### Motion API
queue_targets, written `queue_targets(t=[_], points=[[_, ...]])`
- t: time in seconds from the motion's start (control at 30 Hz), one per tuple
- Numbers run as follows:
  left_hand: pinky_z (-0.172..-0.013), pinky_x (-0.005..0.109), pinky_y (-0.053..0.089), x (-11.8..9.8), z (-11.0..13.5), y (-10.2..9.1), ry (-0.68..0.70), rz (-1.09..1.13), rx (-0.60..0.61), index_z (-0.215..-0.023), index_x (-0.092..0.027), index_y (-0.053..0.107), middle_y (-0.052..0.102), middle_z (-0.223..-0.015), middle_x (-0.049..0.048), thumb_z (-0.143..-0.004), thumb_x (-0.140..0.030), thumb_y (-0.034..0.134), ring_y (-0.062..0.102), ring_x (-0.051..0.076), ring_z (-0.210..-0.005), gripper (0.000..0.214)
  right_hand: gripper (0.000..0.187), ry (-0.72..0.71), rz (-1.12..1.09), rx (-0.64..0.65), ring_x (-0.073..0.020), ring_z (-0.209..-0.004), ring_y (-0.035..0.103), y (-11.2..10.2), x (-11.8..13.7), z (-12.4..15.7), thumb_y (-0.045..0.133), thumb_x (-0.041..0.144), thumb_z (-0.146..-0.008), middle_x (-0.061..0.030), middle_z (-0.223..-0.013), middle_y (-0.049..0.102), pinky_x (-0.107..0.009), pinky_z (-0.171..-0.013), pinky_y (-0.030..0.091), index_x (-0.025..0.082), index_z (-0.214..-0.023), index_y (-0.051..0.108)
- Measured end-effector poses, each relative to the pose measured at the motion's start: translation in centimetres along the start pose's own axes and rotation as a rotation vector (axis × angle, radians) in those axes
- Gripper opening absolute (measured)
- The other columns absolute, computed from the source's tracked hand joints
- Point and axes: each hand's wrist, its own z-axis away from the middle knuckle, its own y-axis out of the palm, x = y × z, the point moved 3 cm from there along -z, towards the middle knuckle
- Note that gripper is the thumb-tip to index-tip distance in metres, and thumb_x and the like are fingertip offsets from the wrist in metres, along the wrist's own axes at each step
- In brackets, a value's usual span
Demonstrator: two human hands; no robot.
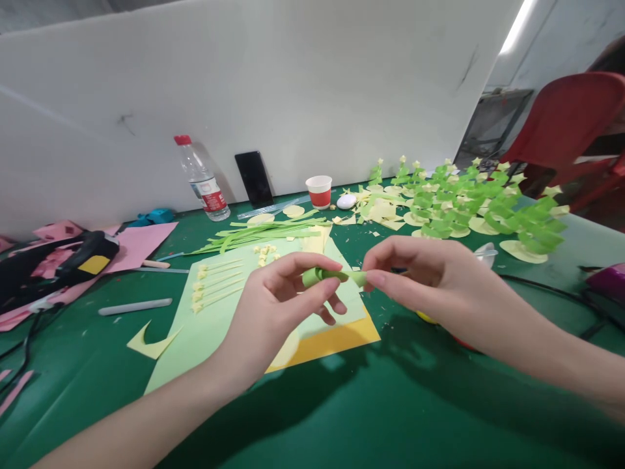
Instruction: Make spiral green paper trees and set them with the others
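Observation:
Both hands hold one short green paper strip above the table. My left hand pinches its curled left end between thumb and fingers. My right hand pinches the right end. Beneath them lies a light green paper sheet on top of a yellow sheet. Several small yellow-tipped paper stems rest on the green sheet. A bundle of cut green strips lies just beyond it.
Finished green paper trees on yellow discs crowd the back right. A water bottle, dark phone and red-and-white cup stand by the white partition. A black glue gun on pink paper lies left. A red chair stands far right.

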Motion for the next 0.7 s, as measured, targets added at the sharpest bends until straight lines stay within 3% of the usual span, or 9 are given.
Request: queue_targets(t=[0.1,0.17,0.27,0.33,0.43,0.53,0.63,0.7], points=[[-0.047,0.020,0.051,-0.4,0.1,-0.1,0.108,-0.210,-0.039,-0.072,-0.019,0.062,0.060,-0.062,-0.0022,-0.071,-0.010,0.058,0.058,0.010,-0.051,0.010,0.011,0.149,-0.141,0.188,-0.0051,-0.052,0.045,0.7,-0.6,0.0,0.053,0.027,-0.078,0.0015,-0.069,0.057,-0.015,-0.045,0.037,0.017,-0.075,0.056],[-0.051,0.021,0.050,-0.7,0.3,0.0,0.238,-0.367,-0.039,-0.069,-0.019,0.061,0.062,-0.067,-0.0013,-0.070,-0.008,0.057,0.059,0.011,-0.058,0.012,0.010,0.172,-0.190,0.274,-0.0061,-0.060,0.048,1.3,-0.7,0.1,0.057,0.027,-0.076,0.0015,-0.075,0.058,-0.015,-0.051,0.040,0.018,-0.080,0.058],[-0.057,0.021,0.050,-1.1,0.7,0.3,0.464,-0.544,0.016,-0.070,-0.019,0.061,0.063,-0.070,0.0004,-0.071,-0.005,0.058,0.059,0.012,-0.067,0.014,0.010,0.127,-0.188,0.296,-0.0080,-0.071,0.051,1.8,-0.6,0.2,0.060,0.023,-0.074,0.0019,-0.082,0.060,-0.015,-0.059,0.041,0.019,-0.082,0.061],[-0.058,0.020,0.050,-1.2,0.9,0.4,0.561,-0.616,0.066,-0.073,-0.018,0.061,0.063,-0.072,0.0014,-0.072,-0.003,0.058,0.060,0.011,-0.067,0.015,0.007,0.111,-0.152,0.262,-0.0065,-0.065,0.049,1.9,-0.6,0.2,0.059,0.022,-0.075,0.0033,-0.075,0.060,-0.015,-0.055,0.038,0.019,-0.080,0.063],[-0.059,0.020,0.050,-1.4,1.1,0.3,0.608,-0.662,0.076,-0.075,-0.018,0.060,0.063,-0.074,0.0019,-0.073,-0.002,0.057,0.060,0.011,-0.067,0.016,0.010,0.117,-0.135,0.266,-0.0037,-0.050,0.039,1.8,-0.5,0.2,0.058,0.021,-0.075,0.0052,-0.057,0.052,-0.015,-0.044,0.029,0.016,-0.067,0.061],[-0.058,0.020,0.049,-1.8,1.3,0.2,0.632,-0.681,0.048,-0.074,-0.019,0.059,0.063,-0.073,0.0017,-0.073,-0.002,0.057,0.060,0.011,-0.066,0.017,0.030,0.157,-0.204,0.315,-0.0029,-0.042,0.030,1.5,-0.5,0.2,0.058,0.024,-0.075,0.0057,-0.045,0.041,-0.017,-0.040,0.023,0.013,-0.049,0.048],[-0.057,0.020,0.049,-2.1,1.4,0.3,0.668,-0.727,0.045,-0.074,-0.020,0.059,0.064,-0.073,0.0018,-0.073,-0.003,0.056,0.060,0.011,-0.064,0.017,0.039,0.243,-0.344,0.382,-0.0039,-0.042,0.033,1.5,-0.7,0.2,0.058,0.028,-0.074,0.0049,-0.041,0.039,-0.018,-0.043,0.027,0.014,-0.042,0.041],[-0.056,0.021,0.050,-2.0,1.5,0.4,0.692,-0.759,0.053,-0.075,-0.020,0.058,0.065,-0.074,0.0022,-0.073,-0.004,0.057,0.061,0.011,-0.064,0.017,0.031,0.297,-0.457,0.431,-0.0044,-0.043,0.037,1.6,-0.9,0.3,0.059,0.026,-0.073,0.0039,-0.044,0.044,-0.018,-0.043,0.029,0.013,-0.046,0.049]])
